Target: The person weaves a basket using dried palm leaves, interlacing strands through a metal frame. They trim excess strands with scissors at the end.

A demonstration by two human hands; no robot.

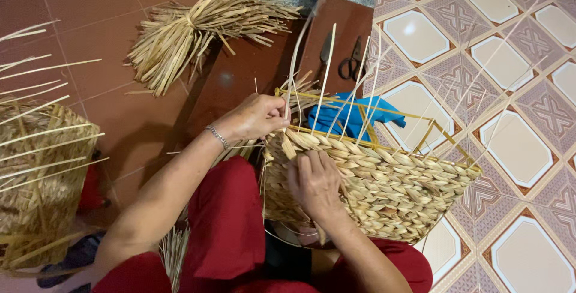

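Observation:
A half-woven straw basket on a yellow wire frame rests on my lap, tilted on its side. Thin upright reeds stick out of its rim. My left hand pinches a straw strand at the basket's upper left corner. The right hand lies flat against the woven side wall, pressing it. A blue cloth shows through the open frame behind the basket. A thin bracelet circles the left wrist.
A tied bundle of dry straw lies on the red tile floor at the back. Scissors lie beside a knife on the red step. Another woven basket with loose reeds stands at the left. Patterned tiles cover the right.

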